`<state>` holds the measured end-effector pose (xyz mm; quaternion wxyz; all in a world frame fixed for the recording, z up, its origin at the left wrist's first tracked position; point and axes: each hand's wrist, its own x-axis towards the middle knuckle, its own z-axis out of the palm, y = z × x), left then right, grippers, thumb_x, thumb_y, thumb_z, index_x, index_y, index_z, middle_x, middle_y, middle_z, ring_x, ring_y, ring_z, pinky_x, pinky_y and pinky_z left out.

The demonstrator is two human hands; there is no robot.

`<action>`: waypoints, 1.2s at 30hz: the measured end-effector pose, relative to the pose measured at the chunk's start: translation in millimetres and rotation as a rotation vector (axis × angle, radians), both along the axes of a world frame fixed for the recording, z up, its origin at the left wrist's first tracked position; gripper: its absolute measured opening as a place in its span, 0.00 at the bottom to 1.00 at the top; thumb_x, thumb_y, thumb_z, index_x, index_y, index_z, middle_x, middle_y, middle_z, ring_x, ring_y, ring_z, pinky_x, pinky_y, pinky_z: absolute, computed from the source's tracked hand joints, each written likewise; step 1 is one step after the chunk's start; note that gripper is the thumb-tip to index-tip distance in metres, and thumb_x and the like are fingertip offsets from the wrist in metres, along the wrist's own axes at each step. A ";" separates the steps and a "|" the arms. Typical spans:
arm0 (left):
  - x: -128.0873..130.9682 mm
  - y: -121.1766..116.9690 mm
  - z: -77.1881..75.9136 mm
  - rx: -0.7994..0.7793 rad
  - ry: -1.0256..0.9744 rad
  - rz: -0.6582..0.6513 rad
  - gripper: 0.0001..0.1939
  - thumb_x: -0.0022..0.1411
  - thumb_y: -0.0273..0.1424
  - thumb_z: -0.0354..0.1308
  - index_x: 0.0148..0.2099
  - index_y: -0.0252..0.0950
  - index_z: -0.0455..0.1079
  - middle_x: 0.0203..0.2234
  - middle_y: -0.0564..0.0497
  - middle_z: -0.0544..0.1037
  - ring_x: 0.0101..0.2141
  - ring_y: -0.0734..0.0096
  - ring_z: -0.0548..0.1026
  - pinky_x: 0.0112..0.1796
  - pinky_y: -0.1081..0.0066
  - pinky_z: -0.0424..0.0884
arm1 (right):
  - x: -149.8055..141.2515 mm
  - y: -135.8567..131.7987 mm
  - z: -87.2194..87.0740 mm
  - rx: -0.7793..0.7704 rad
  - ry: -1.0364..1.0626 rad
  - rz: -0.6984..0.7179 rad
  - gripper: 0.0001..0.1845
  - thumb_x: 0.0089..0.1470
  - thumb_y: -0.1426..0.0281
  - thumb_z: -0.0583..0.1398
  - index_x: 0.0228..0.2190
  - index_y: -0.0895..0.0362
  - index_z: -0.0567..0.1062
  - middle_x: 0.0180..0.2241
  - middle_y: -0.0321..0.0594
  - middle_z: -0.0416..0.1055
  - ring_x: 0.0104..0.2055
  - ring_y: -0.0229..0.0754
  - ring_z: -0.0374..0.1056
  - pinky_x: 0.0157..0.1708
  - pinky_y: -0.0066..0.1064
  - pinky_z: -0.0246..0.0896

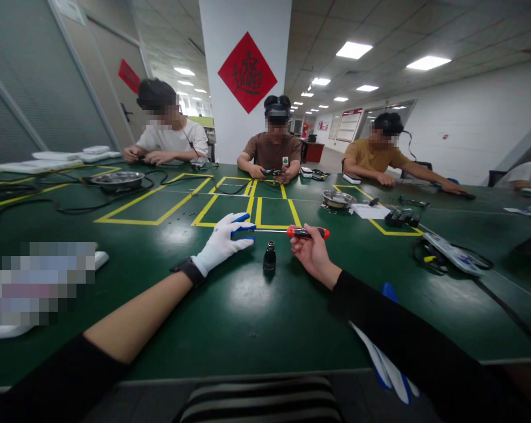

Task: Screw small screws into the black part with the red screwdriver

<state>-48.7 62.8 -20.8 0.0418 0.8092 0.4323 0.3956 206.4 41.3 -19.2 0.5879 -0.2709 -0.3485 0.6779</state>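
My right hand (311,252), bare, is closed round the red and black handle of a screwdriver (309,232). The thin metal shaft points left, roughly level above the green table (194,335). At its tip is my left hand (225,239), in a white glove with blue fingertips. Its fingers are stretched and apart; whether one touches the tip I cannot tell. Between and just below my hands stands a small black bottle-shaped piece (269,258) with a narrow metallic top, upright on the table. A second white and blue glove (386,364) lies under my right forearm, over the table's front edge.
Yellow tape (128,221) marks boxes on the table. Metal bowls (117,181) (338,200) stand to left and right. Black parts (404,217) and a power strip (453,254) with cables lie at right. Several people sit around; one co-worker (271,147) handles something straight across.
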 end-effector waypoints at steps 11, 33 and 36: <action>1.7 -6.4 6.4 0.013 -0.046 -0.036 0.12 0.60 0.37 0.56 0.40 0.40 0.77 0.46 0.50 0.78 0.51 0.64 0.71 0.62 0.54 0.50 | 0.5 1.5 -1.7 0.024 -0.033 -0.015 0.19 0.52 0.58 0.57 0.38 0.60 0.75 0.21 0.35 0.71 0.19 0.32 0.61 0.21 0.24 0.57; 34.5 -55.7 12.7 0.360 0.032 -0.199 0.09 0.64 0.29 0.47 0.40 0.35 0.69 0.38 0.44 0.76 0.43 0.63 0.73 0.46 0.61 0.69 | -1.6 -33.1 27.4 1.280 -1.283 -0.414 0.12 0.59 0.72 0.55 0.44 0.55 0.73 0.37 0.42 0.67 0.40 0.42 0.64 0.40 0.35 0.62; 36.8 -56.1 10.7 0.375 0.118 -0.299 0.10 0.64 0.30 0.46 0.41 0.35 0.68 0.36 0.44 0.76 0.42 0.62 0.73 0.45 0.60 0.69 | -10.3 -45.7 27.8 1.371 -1.104 -0.312 0.11 0.59 0.72 0.56 0.43 0.54 0.74 0.37 0.41 0.69 0.39 0.41 0.66 0.39 0.34 0.64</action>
